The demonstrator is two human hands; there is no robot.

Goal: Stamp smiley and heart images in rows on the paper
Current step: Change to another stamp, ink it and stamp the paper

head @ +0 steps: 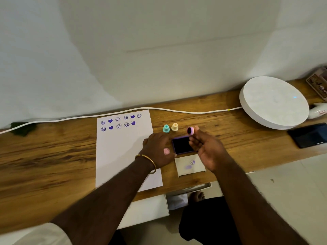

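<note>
A white paper [122,152] lies on the wooden desk [53,156], with two rows of purple smileys and hearts [120,122] near its far edge. My right hand [207,149] holds a pink stamp [190,130] in its fingertips, inked face tilted toward the paper, above the dark ink pad [183,145]. My left hand [159,149] rests flat on the paper's right edge beside the pad, fingers spread, holding nothing. A teal stamp [166,129] and a cream stamp [174,127] stand upright behind the pad.
The ink pad's white lid [190,165], smudged purple, lies near the desk's front edge. A white cable [177,110] runs along the wall. A round white device [273,101] and a black phone [309,134] sit at the right.
</note>
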